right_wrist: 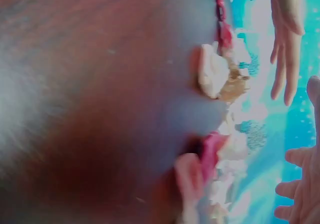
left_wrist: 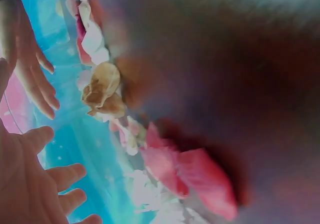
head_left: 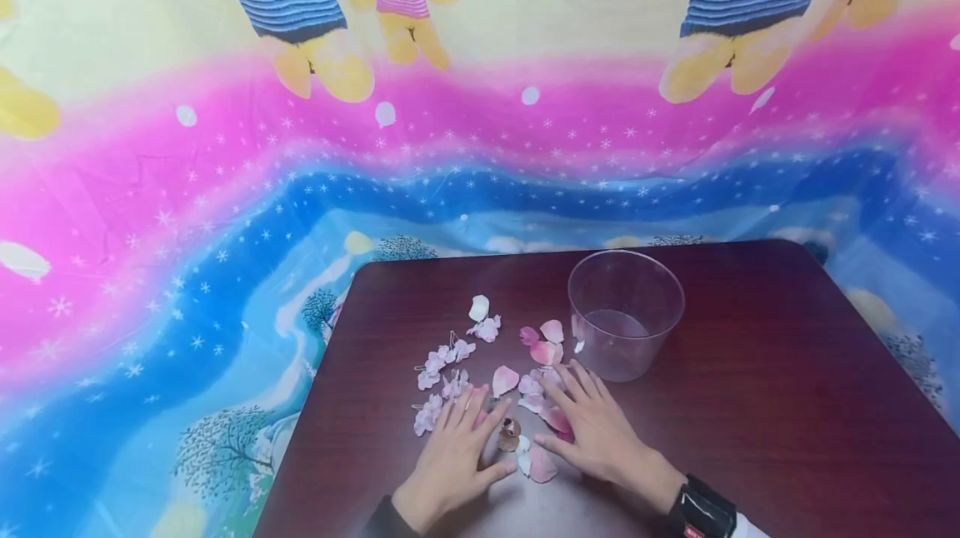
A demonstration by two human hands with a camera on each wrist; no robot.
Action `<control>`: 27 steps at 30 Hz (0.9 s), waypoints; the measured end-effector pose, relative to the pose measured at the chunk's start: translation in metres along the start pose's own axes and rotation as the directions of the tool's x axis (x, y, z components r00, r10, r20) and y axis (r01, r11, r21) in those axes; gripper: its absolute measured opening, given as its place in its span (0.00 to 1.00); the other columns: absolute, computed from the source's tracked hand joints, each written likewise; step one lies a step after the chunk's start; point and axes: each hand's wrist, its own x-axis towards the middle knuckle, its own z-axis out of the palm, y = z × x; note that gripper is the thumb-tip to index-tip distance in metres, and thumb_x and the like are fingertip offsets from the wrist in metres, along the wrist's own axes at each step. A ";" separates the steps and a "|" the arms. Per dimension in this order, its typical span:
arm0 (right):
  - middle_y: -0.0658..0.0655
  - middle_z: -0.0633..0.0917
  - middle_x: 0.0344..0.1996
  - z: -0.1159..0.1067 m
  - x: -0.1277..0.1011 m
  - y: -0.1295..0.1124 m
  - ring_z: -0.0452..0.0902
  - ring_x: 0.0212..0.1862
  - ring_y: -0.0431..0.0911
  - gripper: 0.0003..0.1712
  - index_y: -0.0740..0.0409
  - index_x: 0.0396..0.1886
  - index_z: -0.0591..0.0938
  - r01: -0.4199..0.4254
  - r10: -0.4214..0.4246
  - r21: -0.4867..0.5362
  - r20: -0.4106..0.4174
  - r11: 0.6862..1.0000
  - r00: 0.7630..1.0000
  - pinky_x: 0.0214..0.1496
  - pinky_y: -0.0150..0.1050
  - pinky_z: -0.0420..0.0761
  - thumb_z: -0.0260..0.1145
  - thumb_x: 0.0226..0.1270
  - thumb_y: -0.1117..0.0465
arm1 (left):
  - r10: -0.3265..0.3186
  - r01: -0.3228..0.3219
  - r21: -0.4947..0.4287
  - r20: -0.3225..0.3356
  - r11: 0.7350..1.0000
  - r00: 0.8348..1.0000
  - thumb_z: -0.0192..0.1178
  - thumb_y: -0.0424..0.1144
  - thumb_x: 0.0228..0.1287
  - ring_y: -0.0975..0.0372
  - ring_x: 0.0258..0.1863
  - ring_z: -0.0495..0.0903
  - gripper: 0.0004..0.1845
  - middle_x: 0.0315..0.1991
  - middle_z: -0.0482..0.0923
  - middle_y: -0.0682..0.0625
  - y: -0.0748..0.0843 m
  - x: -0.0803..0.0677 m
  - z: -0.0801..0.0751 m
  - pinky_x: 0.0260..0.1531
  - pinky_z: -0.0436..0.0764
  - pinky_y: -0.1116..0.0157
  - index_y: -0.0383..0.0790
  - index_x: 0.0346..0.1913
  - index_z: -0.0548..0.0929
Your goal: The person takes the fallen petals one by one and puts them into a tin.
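Petals (head_left: 517, 376) scattered on dark table (head_left: 750, 405), left hand (head_left: 454, 456) and right hand (head_left: 592, 425) flat upon them, fingers spread, gripping nothing, clear cup (head_left: 626, 313) just beyond, to the right.

The head camera looks down and forward from above the table (head_left: 750, 405), taking both hands and the wall cloth behind. Each wrist camera sits very low and close beside its hand, turned sideways, blurred. All three share the brown dried flower (head_left: 510, 433) (left_wrist: 102, 89) (right_wrist: 234, 88) between the hands.
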 end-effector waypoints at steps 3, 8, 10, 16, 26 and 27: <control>0.61 0.67 0.76 -0.010 0.004 -0.001 0.62 0.77 0.63 0.48 0.47 0.76 0.69 -0.003 0.003 0.009 0.022 1.000 1.000 0.73 0.64 0.67 0.63 0.61 0.28 | 0.007 -0.007 -0.014 -0.012 1.000 1.000 0.58 0.71 0.62 0.45 0.77 0.61 0.45 0.78 0.61 0.43 0.000 0.004 -0.003 0.71 0.65 0.39 0.62 0.79 0.59; 0.60 0.66 0.77 -0.032 0.015 -0.002 0.61 0.77 0.62 0.49 0.45 0.78 0.66 0.012 -0.012 0.014 0.012 1.000 1.000 0.74 0.62 0.66 0.65 0.61 0.29 | 0.006 -0.006 -0.020 0.007 1.000 1.000 0.57 0.71 0.62 0.46 0.79 0.59 0.44 0.80 0.58 0.45 0.000 0.010 -0.010 0.71 0.65 0.40 0.64 0.79 0.59; 0.60 0.66 0.77 -0.042 0.019 -0.002 0.61 0.77 0.63 0.50 0.45 0.78 0.66 0.021 -0.021 0.012 -0.003 1.000 1.000 0.74 0.62 0.66 0.65 0.60 0.30 | 0.020 -0.020 -0.014 0.002 1.000 1.000 0.57 0.71 0.62 0.46 0.79 0.59 0.44 0.80 0.57 0.46 0.000 0.013 -0.014 0.72 0.64 0.41 0.63 0.79 0.60; 0.59 0.64 0.78 -0.067 0.029 0.001 0.57 0.79 0.62 0.51 0.45 0.79 0.64 0.018 -0.018 0.004 -0.016 1.000 1.000 0.76 0.62 0.64 0.65 0.60 0.30 | 0.060 -0.060 0.006 -0.017 0.998 0.998 0.55 0.72 0.63 0.47 0.79 0.59 0.43 0.80 0.58 0.46 0.002 0.021 -0.024 0.74 0.63 0.42 0.59 0.78 0.63; 0.58 0.62 0.79 -0.104 0.041 0.005 0.54 0.80 0.61 0.49 0.45 0.79 0.64 -0.009 0.009 0.072 -0.007 0.997 1.000 0.71 0.63 0.70 0.66 0.62 0.33 | 0.086 -0.086 0.059 0.004 0.995 0.996 0.51 0.75 0.63 0.49 0.79 0.59 0.43 0.79 0.59 0.46 0.005 0.025 -0.027 0.74 0.64 0.43 0.61 0.78 0.62; 0.59 0.63 0.79 -0.106 0.042 0.006 0.54 0.80 0.62 0.48 0.45 0.79 0.64 -0.009 0.010 0.072 -0.008 0.997 1.000 0.71 0.64 0.69 0.66 0.63 0.34 | 0.087 -0.087 0.057 0.003 0.995 0.996 0.51 0.75 0.63 0.49 0.79 0.59 0.43 0.79 0.59 0.46 0.005 0.025 -0.026 0.74 0.63 0.43 0.61 0.78 0.61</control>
